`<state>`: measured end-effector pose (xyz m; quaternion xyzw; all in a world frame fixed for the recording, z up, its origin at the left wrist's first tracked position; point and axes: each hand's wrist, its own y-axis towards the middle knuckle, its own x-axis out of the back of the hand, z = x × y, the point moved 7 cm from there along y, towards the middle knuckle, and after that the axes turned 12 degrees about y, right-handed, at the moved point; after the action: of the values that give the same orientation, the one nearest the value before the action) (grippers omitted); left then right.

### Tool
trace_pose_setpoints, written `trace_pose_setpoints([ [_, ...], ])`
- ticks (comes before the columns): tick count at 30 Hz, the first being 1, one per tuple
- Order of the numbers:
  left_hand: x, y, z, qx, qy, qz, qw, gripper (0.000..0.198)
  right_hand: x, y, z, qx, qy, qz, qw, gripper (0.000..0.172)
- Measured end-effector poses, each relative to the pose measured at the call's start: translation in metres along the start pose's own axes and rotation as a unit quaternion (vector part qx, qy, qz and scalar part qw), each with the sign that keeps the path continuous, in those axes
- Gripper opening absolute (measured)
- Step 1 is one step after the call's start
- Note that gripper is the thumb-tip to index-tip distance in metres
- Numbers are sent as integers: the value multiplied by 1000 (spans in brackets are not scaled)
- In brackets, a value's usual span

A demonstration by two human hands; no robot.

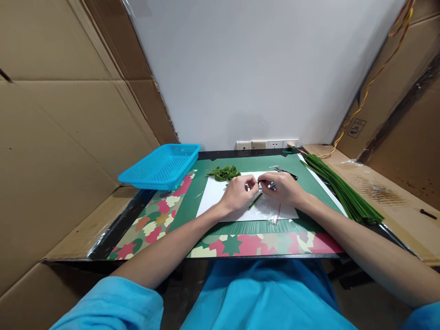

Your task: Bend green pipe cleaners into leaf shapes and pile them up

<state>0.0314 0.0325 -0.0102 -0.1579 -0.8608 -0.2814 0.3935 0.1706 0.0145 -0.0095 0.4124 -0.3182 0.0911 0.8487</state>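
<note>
My left hand and my right hand meet over a white sheet, thumbs and fingers pinched together. Between the fingertips is a small dark bit, too little of it showing to name. Just below them a short straight green pipe cleaner shows against the sheet; whether a hand touches it I cannot tell. Behind my left hand lies a pile of bent green pipe cleaners. Clear plastic with a red strip rests under my right hand. Pliers with dark handles lie just behind that hand, partly hidden.
A blue perforated basket stands at the back left. Along the right side runs a bundle of long green pipe cleaners. A green mat with a patterned border covers the table. Cardboard walls flank it; wall sockets and a yellow cord are behind.
</note>
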Motion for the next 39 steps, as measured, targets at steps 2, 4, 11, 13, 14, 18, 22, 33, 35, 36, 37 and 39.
trace_pose_setpoints([
  [2,1,0,0,-1,12,-6,1000,22,-1,0,-2,-3,6,1,1000,24],
  [4,1,0,2,3,15,-11,1000,22,-1,0,-3,0,6,-3,1000,25],
  [11,-3,0,5,30,31,-16,999,22,-3,-2,-2,5,-6,7,1000,28],
  [13,-4,0,5,38,19,-17,999,26,-3,-3,-3,-6,-16,-3,1000,27],
  [14,-5,0,5,41,12,-18,999,27,-2,-3,-3,-10,-18,-8,1000,26],
  [18,-7,1,6,59,1,-26,998,27,-3,-2,-3,-7,-16,-19,1000,22],
  [22,-7,2,7,92,-21,-41,995,26,-4,-2,-2,-3,-21,-20,1000,27],
  [33,-11,2,11,115,-135,-25,984,26,6,1,-6,-23,81,-78,993,10],
  [35,-13,2,10,111,-147,-20,983,25,8,2,-6,-35,113,-94,989,7],
  [36,-13,2,10,110,-151,-20,982,25,10,2,-5,-36,130,-100,986,8],
  [37,-12,3,9,109,-154,-22,982,26,11,3,-3,-33,145,-102,984,10],
  [39,-11,3,9,107,-157,-27,981,28,12,4,1,-21,163,-100,981,14],
])
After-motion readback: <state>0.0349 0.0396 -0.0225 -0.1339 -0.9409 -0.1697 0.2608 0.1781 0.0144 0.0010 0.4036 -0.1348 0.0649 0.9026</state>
